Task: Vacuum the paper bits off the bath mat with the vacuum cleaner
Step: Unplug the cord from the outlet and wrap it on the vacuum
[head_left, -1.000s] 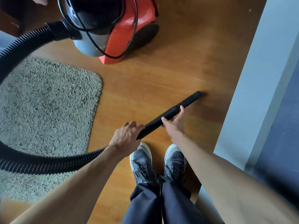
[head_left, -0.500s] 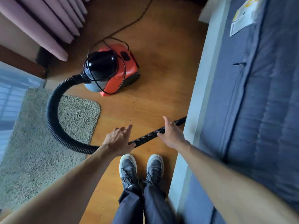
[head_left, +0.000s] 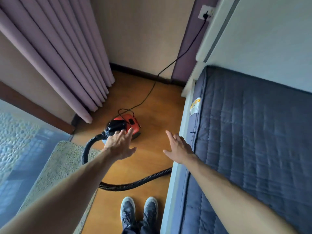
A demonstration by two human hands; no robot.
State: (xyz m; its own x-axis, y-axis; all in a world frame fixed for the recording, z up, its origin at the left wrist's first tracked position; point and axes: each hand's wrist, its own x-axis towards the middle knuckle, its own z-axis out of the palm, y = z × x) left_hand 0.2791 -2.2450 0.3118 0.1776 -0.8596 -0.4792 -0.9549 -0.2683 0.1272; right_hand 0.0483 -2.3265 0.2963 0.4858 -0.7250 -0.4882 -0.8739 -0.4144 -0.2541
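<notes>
The red and black vacuum cleaner [head_left: 125, 127] stands on the wooden floor near the curtain. Its black ribbed hose [head_left: 133, 182] curves down from the body and lies on the floor in front of my shoes, its end against the bed base. The beige shaggy bath mat [head_left: 59, 168] lies to the left, partly hidden by my left forearm; no paper bits show on it. My left hand [head_left: 120, 144] hovers with fingers spread, in front of the vacuum body. My right hand [head_left: 179, 147] hovers open beside the bed edge. Neither hand holds anything.
A bed with a dark blue quilted mattress [head_left: 253, 141] fills the right side. Purple curtains [head_left: 64, 61] hang at the left. The black power cord [head_left: 168, 65] runs from the vacuum to a wall socket [head_left: 205, 13]. A frosted glass panel [head_left: 20, 149] is at far left.
Both hands let go of the hose, which now lies on the floor. I have straightened up, so the view is higher and takes in the wall, curtains and bed.
</notes>
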